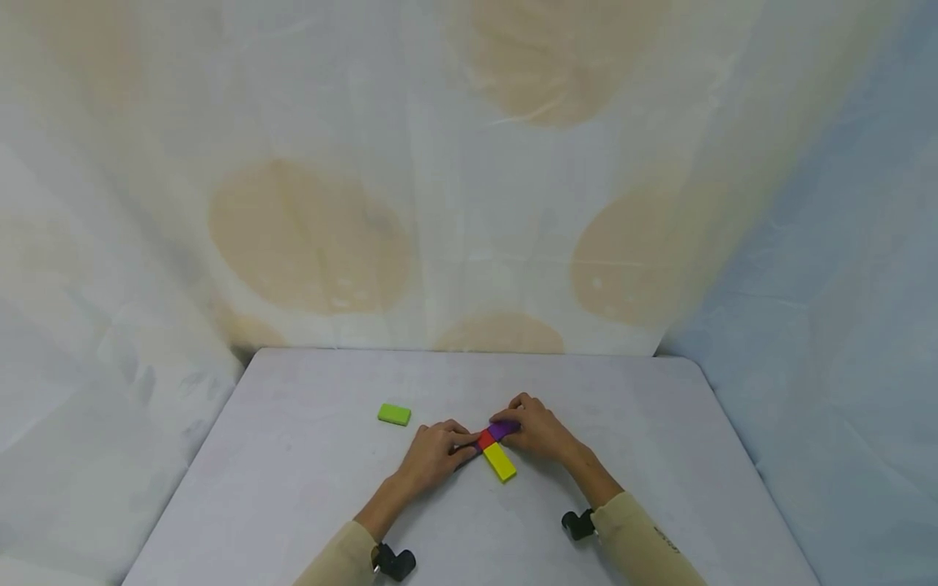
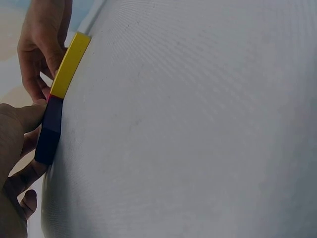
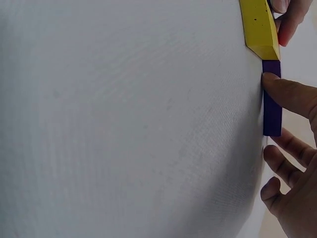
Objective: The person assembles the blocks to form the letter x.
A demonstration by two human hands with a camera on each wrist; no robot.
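Blocks: a flat purple block (image 1: 504,428), a red block (image 1: 486,440) and a yellow block (image 1: 500,461) lie touching one another near the middle of the table (image 1: 293,456); a dark blue block (image 2: 48,134) shows at the left hand.
Hidden: the red block is mostly covered in the head view and only a sliver shows from the left wrist; the blue block is barely visible from the head.
Left hand (image 1: 434,452): at 9 o'clock of the cluster, fingers curled onto the blue block, thumb against its edge.
Right hand (image 1: 536,430): at 2 o'clock, fingers bent over the purple block, thumb pressing its side in the right wrist view.
Count: five blocks seen, one of each colour; two hands.
Green block (image 1: 394,414): alone at 10 o'clock, well apart.
Shapes: thin smooth rectangular slabs with crisp edges.
Table surface: matte pale grey with rounded corners.
Backdrop (image 1: 469,179): wrinkled white cloth with tan round patches.
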